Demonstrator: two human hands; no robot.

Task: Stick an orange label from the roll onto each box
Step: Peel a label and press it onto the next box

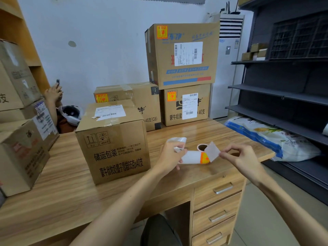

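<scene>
The label roll (204, 154) lies over the wooden desk (71, 192), with a white backing strip (190, 157) running left from it. My left hand (171, 155) grips that strip. My right hand (237, 156) pinches one label (212, 151) peeled off the roll, its pale back toward me. The near cardboard box (113, 139) stands left of my hands and shows no orange label. Three boxes behind carry orange labels: the top box (182, 54), the lower right box (186, 105) and the middle box (127, 96).
More cardboard boxes (21, 132) are stacked at the left edge. Another person's hand (54, 93) holds a phone behind them. A printed sack (269, 137) lies on the dark shelving (284, 96) to the right. Desk drawers (218, 206) sit below my right arm.
</scene>
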